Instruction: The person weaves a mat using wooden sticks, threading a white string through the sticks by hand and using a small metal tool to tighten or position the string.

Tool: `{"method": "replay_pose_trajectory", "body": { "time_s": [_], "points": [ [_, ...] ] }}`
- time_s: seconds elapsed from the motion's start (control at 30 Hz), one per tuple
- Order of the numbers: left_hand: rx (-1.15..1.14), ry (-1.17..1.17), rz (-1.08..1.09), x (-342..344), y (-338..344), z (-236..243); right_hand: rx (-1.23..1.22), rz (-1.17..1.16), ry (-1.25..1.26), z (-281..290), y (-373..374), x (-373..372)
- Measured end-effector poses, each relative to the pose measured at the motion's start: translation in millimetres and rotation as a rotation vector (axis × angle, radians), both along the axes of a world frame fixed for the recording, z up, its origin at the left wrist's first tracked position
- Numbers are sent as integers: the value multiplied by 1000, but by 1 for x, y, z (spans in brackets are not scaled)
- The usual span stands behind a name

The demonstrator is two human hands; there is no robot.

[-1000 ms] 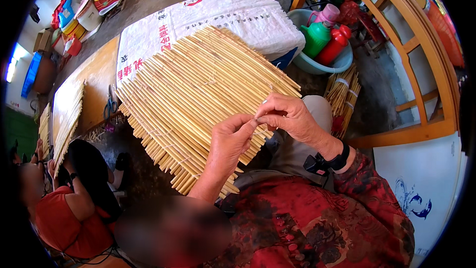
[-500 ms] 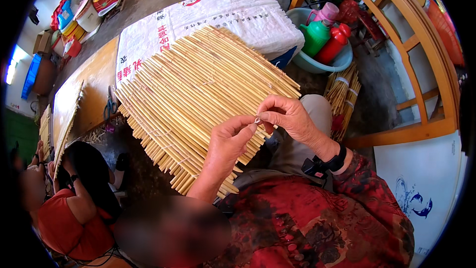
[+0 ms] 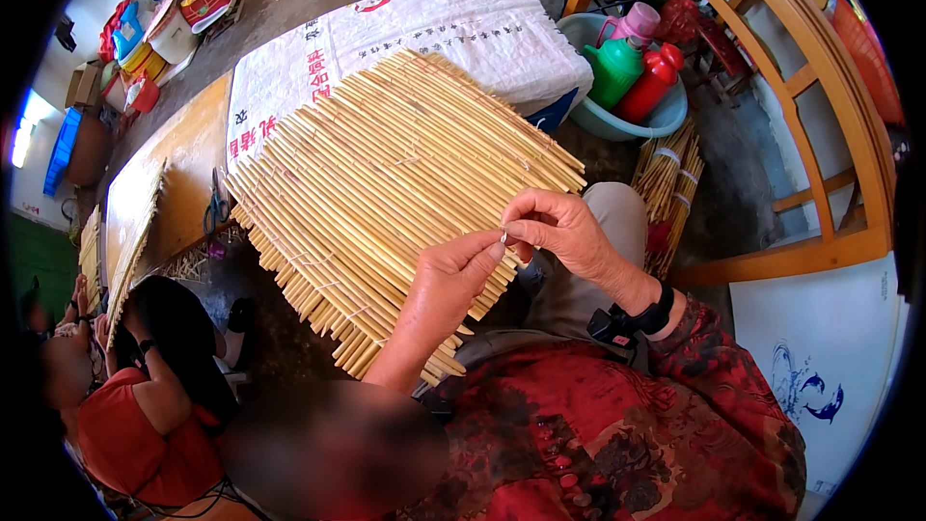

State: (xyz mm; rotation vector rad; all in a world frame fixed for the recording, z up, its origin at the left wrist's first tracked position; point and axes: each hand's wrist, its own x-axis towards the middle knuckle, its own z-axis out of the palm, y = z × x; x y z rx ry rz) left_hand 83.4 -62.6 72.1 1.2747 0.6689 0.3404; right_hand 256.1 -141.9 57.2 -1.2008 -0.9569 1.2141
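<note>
A mat of straw-coloured stalks, bound with thin thread, lies over the table's near edge and slopes toward my lap. Above its near right part my left hand and my right hand meet at the fingertips. Both are closed in a pinch on a tiny whitish piece of thread; most of it is hidden by the fingers. The right wrist wears a black band with a small device.
A white printed sack covers part of the wooden table, where scissors lie. Right: a basin with flasks, stalk bundles and a wooden frame. At left a person in red handles another mat.
The small thread loop between my fingertips has shrunk to a thin whitish bit. Both hands stay nearly in place, with the fingertips slightly shifted.
</note>
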Motion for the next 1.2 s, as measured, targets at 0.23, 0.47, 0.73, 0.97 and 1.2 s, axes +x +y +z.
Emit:
{"method": "replay_pose_trajectory", "body": {
  "time_s": [0.23, 0.47, 0.73, 0.97, 1.2],
  "points": [
    [-242, -10, -25, -4, 3, 4, 442, -6, -668, 9, 5, -4],
    [-517, -94, -163, -13, 7, -2, 601, 38, -926, 10, -1, 0],
    [-369, 77, -151, -17, 2, 6, 702, 74, -1098, 9, -8, 9],
    [-182, 94, -150, -24, -5, 17, 663, 84, -1061, 8, -14, 7],
    [-292, -23, -173, -32, -4, 12, 546, 98, -845, 2, -15, 8]
  ]
}}
